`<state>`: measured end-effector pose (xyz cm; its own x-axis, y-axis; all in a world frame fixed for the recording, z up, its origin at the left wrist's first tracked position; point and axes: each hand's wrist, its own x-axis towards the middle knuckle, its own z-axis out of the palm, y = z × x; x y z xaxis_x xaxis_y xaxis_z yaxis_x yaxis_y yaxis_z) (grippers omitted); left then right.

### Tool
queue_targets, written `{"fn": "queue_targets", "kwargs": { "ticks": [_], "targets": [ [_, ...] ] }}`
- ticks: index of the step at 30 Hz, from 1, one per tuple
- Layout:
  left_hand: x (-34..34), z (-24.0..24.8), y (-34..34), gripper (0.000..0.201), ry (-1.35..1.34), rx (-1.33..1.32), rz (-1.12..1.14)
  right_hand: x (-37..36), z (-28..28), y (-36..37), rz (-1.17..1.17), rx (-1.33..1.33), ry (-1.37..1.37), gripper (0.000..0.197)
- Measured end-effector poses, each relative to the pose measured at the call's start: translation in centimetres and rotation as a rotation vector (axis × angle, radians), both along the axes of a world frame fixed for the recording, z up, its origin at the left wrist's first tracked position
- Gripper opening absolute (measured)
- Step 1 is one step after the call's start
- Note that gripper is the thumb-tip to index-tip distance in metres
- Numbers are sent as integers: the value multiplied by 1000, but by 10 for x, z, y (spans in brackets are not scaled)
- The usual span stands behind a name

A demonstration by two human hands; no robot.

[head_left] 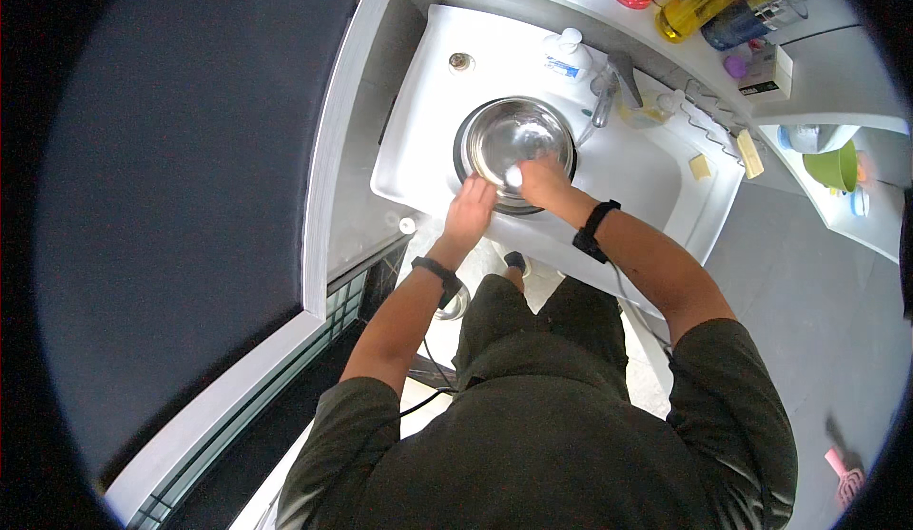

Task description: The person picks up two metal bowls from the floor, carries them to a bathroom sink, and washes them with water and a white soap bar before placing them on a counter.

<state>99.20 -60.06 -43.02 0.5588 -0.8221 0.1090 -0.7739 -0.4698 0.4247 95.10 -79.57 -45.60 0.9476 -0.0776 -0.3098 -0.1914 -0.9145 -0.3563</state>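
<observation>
A shiny round metal bowl (518,131) stands on the white sink unit, with a dark rim or second vessel showing around and under it. My left hand (471,212) is closed on the near left edge of the bowl, fingertips over its rim. Over the near right part of the bowl, my right hand (549,182) is closed, its fingers partly hidden and a little blurred. A small white rounded thing (514,176) shows at its fingertips, too small to tell its kind.
A white pump bottle (568,55) and a grey faucet (606,93) stand behind the bowl. The white sink basin (656,173) lies to the right. Several coloured bottles (699,7) line the far shelf. A yellow sponge (701,167) rests at the basin's right edge.
</observation>
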Motion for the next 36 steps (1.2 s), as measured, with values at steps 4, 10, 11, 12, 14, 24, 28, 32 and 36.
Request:
{"fn": "queue_targets", "kwargs": {
  "ticks": [4,10,11,12,14,24,28,32,36],
  "targets": [
    [1,4,-9,66,36,-32,114,34,-21,4,-141,487,106,52],
    [5,-10,-21,99,30,-24,186,42,-53,2,-564,1076,117,48],
    [3,-6,-27,98,-6,-7,183,30,-64,-3,-452,954,18,59],
    [1,-3,-23,98,-5,-1,191,23,-62,-7,-446,960,25,59],
    [2,1,-18,89,106,38,230,15,-42,-29,128,615,126,64],
    [0,18,-44,21,-299,336,-261,-14,-15,-48,-14,-347,-2,29],
    [-14,-4,-54,20,-289,536,-463,-55,-16,-51,-97,-195,-137,18],
    [-16,-3,-64,23,-322,547,-482,-94,2,-64,-205,-199,-133,21],
    [-16,5,-64,17,-296,605,-476,-146,-3,-101,-366,-174,-40,38]
  ]
}}
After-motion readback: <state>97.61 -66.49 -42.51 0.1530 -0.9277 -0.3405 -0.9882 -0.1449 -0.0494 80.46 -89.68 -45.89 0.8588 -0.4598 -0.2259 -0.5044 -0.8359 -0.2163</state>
